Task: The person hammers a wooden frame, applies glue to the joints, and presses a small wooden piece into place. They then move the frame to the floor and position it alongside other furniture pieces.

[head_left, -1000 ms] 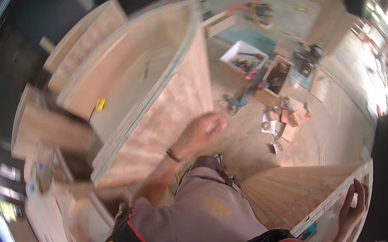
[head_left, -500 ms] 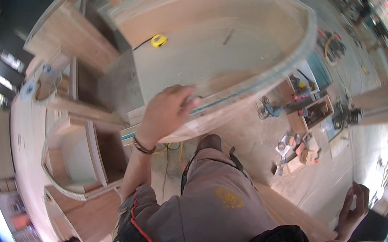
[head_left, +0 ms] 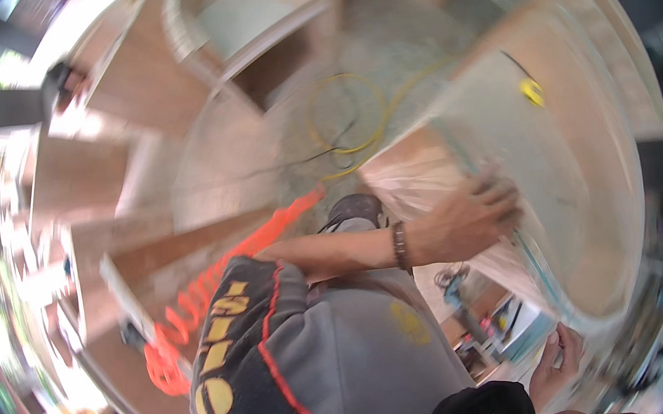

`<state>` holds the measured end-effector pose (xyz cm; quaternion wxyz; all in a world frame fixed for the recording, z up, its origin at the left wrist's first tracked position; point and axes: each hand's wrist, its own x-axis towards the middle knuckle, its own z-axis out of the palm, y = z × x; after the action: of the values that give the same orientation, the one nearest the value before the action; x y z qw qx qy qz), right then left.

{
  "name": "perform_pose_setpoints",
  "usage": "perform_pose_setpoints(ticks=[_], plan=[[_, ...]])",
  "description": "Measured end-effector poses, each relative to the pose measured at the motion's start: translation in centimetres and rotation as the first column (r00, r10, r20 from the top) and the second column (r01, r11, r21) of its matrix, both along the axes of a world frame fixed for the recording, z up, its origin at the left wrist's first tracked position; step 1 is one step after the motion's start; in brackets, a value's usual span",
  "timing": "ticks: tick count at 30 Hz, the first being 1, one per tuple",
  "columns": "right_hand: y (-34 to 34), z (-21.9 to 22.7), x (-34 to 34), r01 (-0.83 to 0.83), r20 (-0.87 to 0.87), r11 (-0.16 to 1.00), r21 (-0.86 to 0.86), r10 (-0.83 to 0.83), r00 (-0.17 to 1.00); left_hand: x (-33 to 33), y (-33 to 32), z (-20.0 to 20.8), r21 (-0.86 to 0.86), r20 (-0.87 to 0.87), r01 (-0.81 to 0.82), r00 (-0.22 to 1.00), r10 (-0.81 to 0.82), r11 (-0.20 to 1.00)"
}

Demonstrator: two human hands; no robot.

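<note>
A large curved wooden cabinet shell (head_left: pixel 569 201) with a pale inner panel lies at the right. My left hand (head_left: pixel 471 218), with a dark bead bracelet at the wrist, reaches across to its near rim. The fingers are curled in at that edge, by a blue-green strip (head_left: pixel 536 264); motion blur hides whether something is between them. Lower right, my right hand (head_left: pixel 557 361) is off the cabinet, near its rounded end, with fingers loosely bent and apart and nothing seen in them. A yellow tape measure (head_left: pixel 532 93) rests inside the shell.
An orange coiled air hose (head_left: pixel 229 258) runs beside my left arm, joining a yellow hose (head_left: pixel 353 150) looped on the floor. Other wooden cabinets (head_left: pixel 257 57) stand at the far left and top. A power tool (head_left: pixel 451 287) and a toolbox (head_left: pixel 507 330) sit below the shell.
My view has turned left, so the cabinet shell has swung from top centre to the right, and the orange hose has come into sight. My left hand remains at the shell's rim.
</note>
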<state>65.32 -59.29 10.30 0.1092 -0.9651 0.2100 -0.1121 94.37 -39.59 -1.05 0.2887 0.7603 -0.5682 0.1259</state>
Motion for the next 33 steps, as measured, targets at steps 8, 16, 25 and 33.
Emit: perform_pose_setpoints(ticks=[8,16,25,33], plan=[[0.1,-4.9,16.5,-0.538,0.036,0.838,0.093,0.538,0.842,-5.4,2.3,-6.7,-0.277,0.110,-0.256,0.949,0.296,0.926],[-5.0,-9.8,31.5,-0.570,-0.153,0.697,0.436,0.681,0.716,-7.0,2.4,-5.5,-0.414,0.277,-0.227,0.891,0.360,0.881],[-8.4,-11.0,37.1,-0.368,-0.465,0.764,0.530,0.625,0.627,-2.3,3.5,-2.3,-0.448,0.255,-0.293,0.864,0.435,0.845],[-0.4,-14.8,46.9,-0.443,-0.662,0.749,0.492,0.653,0.369,6.7,8.7,1.8,-0.475,0.093,-0.459,0.823,0.561,0.751]])
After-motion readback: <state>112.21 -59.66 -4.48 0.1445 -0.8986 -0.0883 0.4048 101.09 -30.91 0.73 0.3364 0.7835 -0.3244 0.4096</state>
